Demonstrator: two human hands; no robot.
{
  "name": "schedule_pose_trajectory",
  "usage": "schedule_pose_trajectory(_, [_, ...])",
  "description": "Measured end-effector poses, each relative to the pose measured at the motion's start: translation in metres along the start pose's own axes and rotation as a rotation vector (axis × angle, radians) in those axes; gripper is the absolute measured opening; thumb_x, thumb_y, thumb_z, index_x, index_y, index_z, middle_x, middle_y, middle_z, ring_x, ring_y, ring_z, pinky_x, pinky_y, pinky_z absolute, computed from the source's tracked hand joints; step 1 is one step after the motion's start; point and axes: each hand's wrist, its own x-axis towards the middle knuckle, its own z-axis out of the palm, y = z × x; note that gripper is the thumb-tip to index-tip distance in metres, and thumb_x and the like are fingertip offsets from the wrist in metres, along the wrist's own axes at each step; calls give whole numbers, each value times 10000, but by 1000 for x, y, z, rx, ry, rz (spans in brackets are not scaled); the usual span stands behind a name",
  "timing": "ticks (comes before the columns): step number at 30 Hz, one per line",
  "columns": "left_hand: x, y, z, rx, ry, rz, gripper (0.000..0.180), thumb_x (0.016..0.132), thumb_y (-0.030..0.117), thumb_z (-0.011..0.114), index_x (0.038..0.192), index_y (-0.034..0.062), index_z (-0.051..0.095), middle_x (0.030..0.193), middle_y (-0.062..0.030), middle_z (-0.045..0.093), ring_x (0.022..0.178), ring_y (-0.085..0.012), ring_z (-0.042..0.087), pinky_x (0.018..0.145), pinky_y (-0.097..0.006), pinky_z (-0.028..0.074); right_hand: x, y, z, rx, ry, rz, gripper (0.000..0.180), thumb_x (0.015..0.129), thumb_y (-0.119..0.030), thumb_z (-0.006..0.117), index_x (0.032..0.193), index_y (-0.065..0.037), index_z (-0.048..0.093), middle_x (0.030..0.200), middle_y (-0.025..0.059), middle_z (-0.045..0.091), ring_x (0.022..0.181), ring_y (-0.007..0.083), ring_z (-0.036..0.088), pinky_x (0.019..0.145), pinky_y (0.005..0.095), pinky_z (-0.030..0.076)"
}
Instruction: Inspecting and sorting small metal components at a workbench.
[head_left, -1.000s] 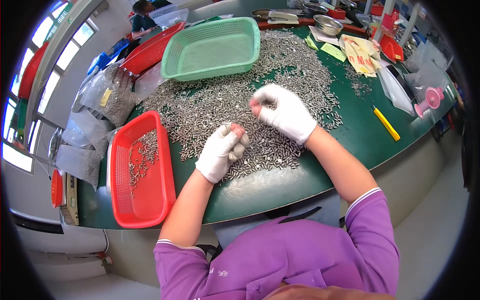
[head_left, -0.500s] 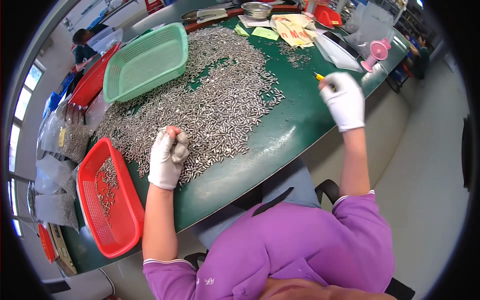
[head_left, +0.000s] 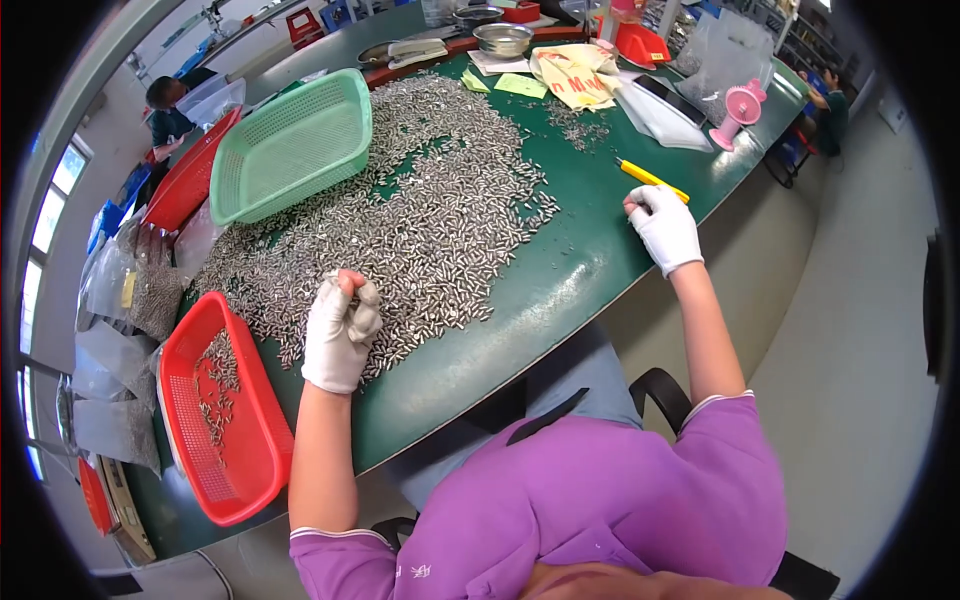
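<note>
My gloved left hand (head_left: 342, 333) curls at the near edge of the metal pins (head_left: 430, 240); my right hand (head_left: 665, 228), gloved too, is well apart near the yellow tool (head_left: 655, 180).

On the left my fingers are bent in, a bare fingertip showing at the top; whether a pin is pinched there I cannot tell; on the right my fingers fold loosely toward the palm, and what they may hold is hidden from me; the metal pins spread in a broad heap over the green table (head_left: 450, 385), up to the green basket (head_left: 290, 160); more lie in the red basket (head_left: 245, 465) beside my left forearm.
</note>
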Motion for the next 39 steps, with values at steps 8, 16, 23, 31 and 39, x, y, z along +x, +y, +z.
schedule_pose_trajectory(8, [-10, 1, 10, 150, -149, -74, 143, 908, 206, 555, 948, 80, 499, 789, -11, 526, 526, -40, 364, 465, -169, 300, 17, -176, 10, 966, -688, -232, 233, 861, -257, 609, 963, -48, 599, 931, -1, 575, 867, 86, 514, 783, 239, 423])
schedule_pose_trajectory(16, [-7, 5, 4, -50, -127, -82, 104, 901, 214, 580, 918, 124, 532, 755, 18, 526, 474, -35, 344, 456, -170, 279, 20, -239, 75, 1042, -916, -398, 196, 868, -151, 581, 993, -4, 618, 940, 60, 635, 910, 123, 581, 835, 270, 464])
schedule_pose_trajectory(23, [-6, 3, -1, -122, -137, -145, 123, 900, 179, 586, 962, 76, 559, 795, -7, 561, 535, -24, 403, 449, -136, 305, 10, -233, 82, 976, -865, -369, 225, 855, -183, 587, 993, -12, 634, 917, 79, 642, 869, 125, 589, 800, 270, 464])
schedule_pose_trajectory(31, [-6, 5, 3, -167, -167, -186, 206, 903, 174, 577, 1061, 43, 560, 788, 11, 541, 552, -16, 393, 457, -127, 300, 1, -231, 83, 1007, -791, -309, 198, 849, -172, 599, 957, -13, 643, 909, 76, 636, 855, 148, 609, 783, 278, 476])
schedule_pose_trajectory(39, [-5, 4, 3, -119, -134, -189, 231, 904, 159, 572, 1102, 49, 526, 824, 20, 524, 573, -9, 389, 466, -116, 300, -3, -231, 91, 1012, -651, -459, 146, 828, -131, 586, 922, -33, 641, 874, 107, 616, 855, 207, 596, 790, 307, 465])
